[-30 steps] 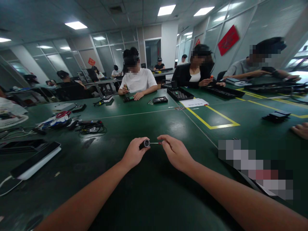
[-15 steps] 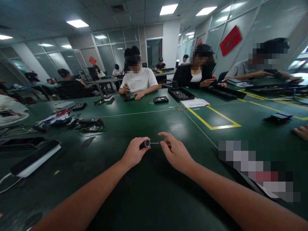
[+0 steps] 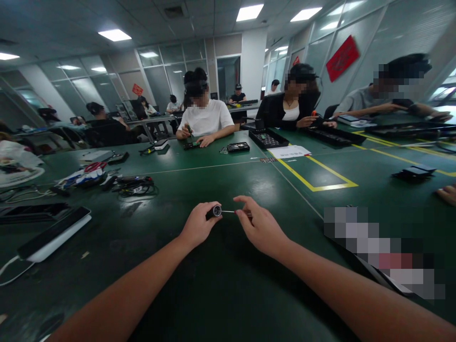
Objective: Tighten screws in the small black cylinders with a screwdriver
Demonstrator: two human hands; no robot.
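My left hand (image 3: 197,225) is closed around a black cylindrical device (image 3: 214,212), whose round, silver-rimmed end shows. From the right, a screwdriver (image 3: 228,212) with a thin metal shaft lies level, its tip at the side of the cylinder. My right hand (image 3: 261,228) grips the reddish handle between thumb and fingers, with the index finger stretched out above it. Most of the handle is hidden by the fingers. Both hands are just above the green table (image 3: 228,285). Whether the tip sits in a screw is too small to tell.
A black-and-white bar-shaped device (image 3: 53,235) with a white cable lies at the left. Behind it are bundled cables (image 3: 137,186). A partly blurred flat object (image 3: 377,251) lies at the right. Across the table, a person in white (image 3: 206,116) works near a black tray (image 3: 267,139).
Both hands stay almost in place, still holding the cylinder and screwdriver. The cylinder's round end has shifted very slightly; the view has moved a little.
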